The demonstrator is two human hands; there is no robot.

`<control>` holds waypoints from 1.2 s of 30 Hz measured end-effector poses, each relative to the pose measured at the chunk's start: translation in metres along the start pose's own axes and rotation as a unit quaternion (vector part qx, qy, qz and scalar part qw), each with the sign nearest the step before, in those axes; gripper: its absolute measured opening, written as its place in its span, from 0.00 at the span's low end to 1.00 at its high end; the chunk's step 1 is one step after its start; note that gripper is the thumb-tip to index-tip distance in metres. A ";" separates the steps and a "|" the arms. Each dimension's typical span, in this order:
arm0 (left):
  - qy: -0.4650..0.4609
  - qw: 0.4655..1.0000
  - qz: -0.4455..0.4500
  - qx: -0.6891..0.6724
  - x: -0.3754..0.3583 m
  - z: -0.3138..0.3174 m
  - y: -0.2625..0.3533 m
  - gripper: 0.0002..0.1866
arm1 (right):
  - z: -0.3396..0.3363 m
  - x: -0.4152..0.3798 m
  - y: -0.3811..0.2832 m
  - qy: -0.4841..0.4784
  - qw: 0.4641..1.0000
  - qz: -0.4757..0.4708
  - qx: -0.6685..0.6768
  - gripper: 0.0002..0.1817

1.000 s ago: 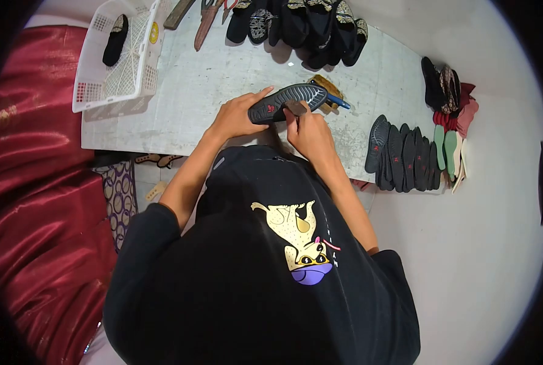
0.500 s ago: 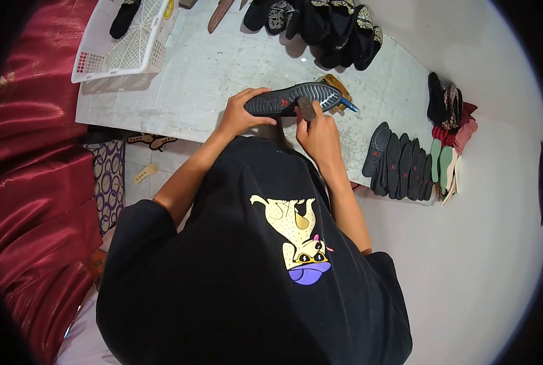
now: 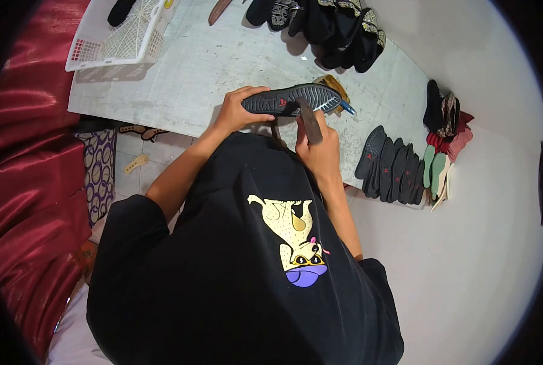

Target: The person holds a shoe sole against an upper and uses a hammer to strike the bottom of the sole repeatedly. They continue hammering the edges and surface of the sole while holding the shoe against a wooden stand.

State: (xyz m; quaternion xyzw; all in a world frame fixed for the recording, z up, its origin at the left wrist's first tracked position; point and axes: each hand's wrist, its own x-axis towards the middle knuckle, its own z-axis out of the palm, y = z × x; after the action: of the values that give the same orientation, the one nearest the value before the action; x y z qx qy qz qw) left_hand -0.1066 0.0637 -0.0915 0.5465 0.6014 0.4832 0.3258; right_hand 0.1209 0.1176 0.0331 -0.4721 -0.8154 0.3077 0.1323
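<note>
A black shoe [image 3: 263,103] is held sole up over the near edge of the table, its ribbed sole bearing a small red mark. My left hand [image 3: 234,113] grips one end, thumb on the near side and fingers on the far side. My right hand [image 3: 320,146] is closed around a dark hammer-like tool [image 3: 310,121], whose far end lies over the middle of the sole. Just behind the shoe's other end are a brown block [image 3: 334,87] and a blue object [image 3: 347,107].
A white plastic basket [image 3: 110,59] stands at the table's [image 3: 210,61] back left. Black shoes [image 3: 320,24] sit at the back. Black soles [image 3: 393,170] are lined up at the right, beside green insoles [image 3: 437,172] and more dark shoes [image 3: 440,109].
The tool in my right hand has tilted and shows more of its length. The shoe stays in my left hand, and the whole view has shifted slightly.
</note>
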 end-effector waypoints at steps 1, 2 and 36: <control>0.000 1.000 0.006 0.000 0.002 0.000 -0.001 0.39 | 0.005 0.000 -0.002 0.000 1.000 -0.005 0.017 0.16; -0.002 1.000 0.001 0.001 0.002 0.000 0.000 0.39 | 0.007 -0.002 -0.004 0.002 0.999 -0.007 0.031 0.16; 0.022 0.997 -0.067 0.036 -0.028 -0.018 0.006 0.39 | 0.005 0.040 0.005 0.135 0.990 -0.007 0.045 0.10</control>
State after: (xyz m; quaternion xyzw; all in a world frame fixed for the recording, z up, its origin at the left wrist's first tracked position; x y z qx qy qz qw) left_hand -0.1161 0.0315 -0.0842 0.5054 0.6608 0.4501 0.3246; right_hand 0.1012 0.1512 0.0234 -0.4973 -0.7786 0.2765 0.2645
